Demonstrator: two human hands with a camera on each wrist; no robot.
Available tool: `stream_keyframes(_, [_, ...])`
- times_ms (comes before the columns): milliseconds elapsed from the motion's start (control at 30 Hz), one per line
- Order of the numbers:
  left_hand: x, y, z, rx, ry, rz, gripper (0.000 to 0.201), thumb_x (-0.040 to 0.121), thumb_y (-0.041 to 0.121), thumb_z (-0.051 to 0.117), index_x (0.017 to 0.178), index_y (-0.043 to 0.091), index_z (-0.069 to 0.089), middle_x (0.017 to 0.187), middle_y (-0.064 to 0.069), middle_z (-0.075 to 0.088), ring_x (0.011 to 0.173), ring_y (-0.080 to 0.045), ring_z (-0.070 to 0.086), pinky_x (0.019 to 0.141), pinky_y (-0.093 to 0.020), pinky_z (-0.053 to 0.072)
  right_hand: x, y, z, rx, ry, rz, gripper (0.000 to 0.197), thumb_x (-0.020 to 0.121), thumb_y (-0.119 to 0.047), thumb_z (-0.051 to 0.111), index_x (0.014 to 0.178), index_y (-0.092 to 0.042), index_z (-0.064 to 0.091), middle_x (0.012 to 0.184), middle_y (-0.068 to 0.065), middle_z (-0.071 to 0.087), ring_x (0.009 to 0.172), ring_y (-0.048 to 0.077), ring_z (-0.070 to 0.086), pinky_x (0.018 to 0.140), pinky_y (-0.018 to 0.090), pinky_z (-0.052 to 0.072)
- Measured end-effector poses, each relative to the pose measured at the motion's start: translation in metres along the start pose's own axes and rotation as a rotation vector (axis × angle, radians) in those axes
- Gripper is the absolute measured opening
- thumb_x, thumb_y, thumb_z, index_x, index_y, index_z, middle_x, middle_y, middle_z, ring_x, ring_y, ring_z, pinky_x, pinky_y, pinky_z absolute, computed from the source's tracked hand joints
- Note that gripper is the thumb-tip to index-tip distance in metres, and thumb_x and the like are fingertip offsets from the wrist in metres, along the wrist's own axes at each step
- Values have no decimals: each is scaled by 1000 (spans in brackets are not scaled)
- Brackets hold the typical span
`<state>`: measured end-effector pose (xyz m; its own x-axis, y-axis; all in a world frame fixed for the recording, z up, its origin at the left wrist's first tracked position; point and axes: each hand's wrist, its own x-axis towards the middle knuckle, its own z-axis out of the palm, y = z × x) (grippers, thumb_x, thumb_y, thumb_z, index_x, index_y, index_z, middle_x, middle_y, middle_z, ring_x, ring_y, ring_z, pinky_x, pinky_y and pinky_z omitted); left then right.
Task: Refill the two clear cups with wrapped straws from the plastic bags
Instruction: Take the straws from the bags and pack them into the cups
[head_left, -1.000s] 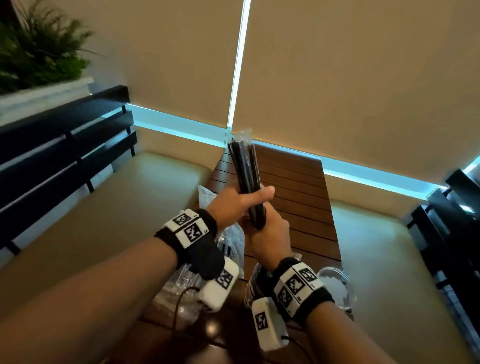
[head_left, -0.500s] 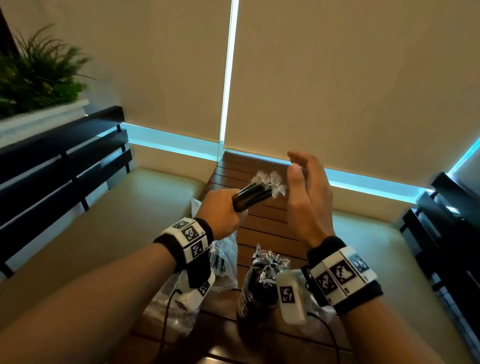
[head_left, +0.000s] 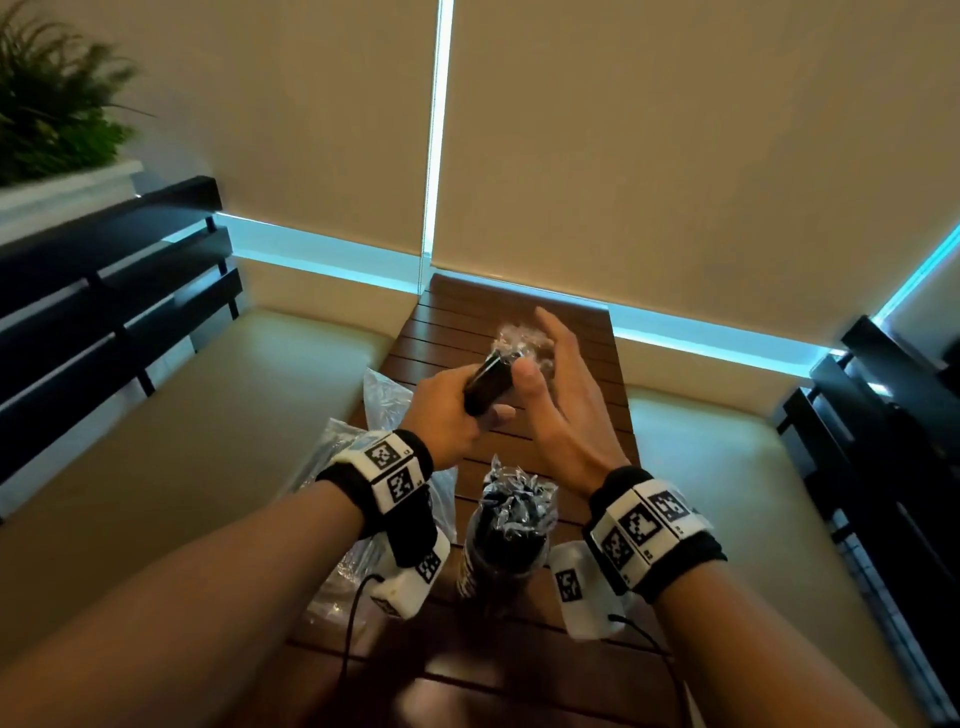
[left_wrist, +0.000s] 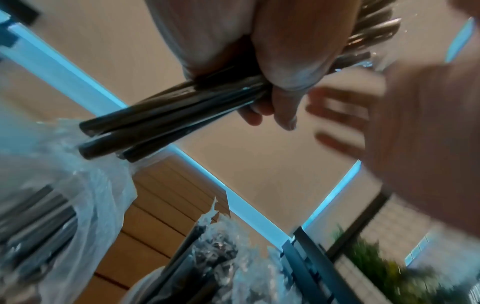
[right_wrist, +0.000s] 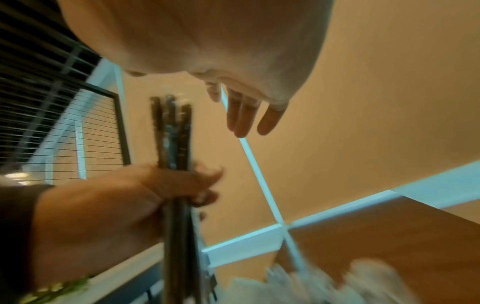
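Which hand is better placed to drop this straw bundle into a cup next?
Left. The left hand already grips the straw bundle; the right hand is open beside it, holding nothing.

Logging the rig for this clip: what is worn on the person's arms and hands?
Bare forearms, no sleeves or gloves. Each wrist has a black wristband carrying white blocks printed with black square fiducial markers. A small white camera unit with its own marker hangs under each wrist, trailing a thin black cable.
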<state>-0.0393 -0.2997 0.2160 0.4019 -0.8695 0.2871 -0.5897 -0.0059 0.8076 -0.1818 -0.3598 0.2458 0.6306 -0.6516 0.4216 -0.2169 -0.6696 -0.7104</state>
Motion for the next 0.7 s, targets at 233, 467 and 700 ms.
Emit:
stream_keyframes(233, [-2,-28,14,-252,135,-280,28,80,34,77,72,22,53,79,-3,64,79,-21,62,69,-33,49,-82,75,26,-1,-219,492,140,51,-81,73,154,-34,-10,163,-2,7,147,18,20,115,40,24])
stream_keyframes(467, [-11,-22,47,-424,153,-307,30,81,26,77,74,12,51,68,-3,50,65,-20,52,74,-37,50,-117,108,84,24,-47,591,140,40,-76,84,152,-40,9,153,-11,35,138,11,39,110,44,40])
stream_keyframes(700, [-19,-14,70,-574,138,-351,32,81,24,78,71,14,49,61,6,45,60,-14,47,69,-30,46,-102,103,91,58,101,698,91,53,-47,90,126,-28,38,114,-9,55,100,12,55,83,28,44])
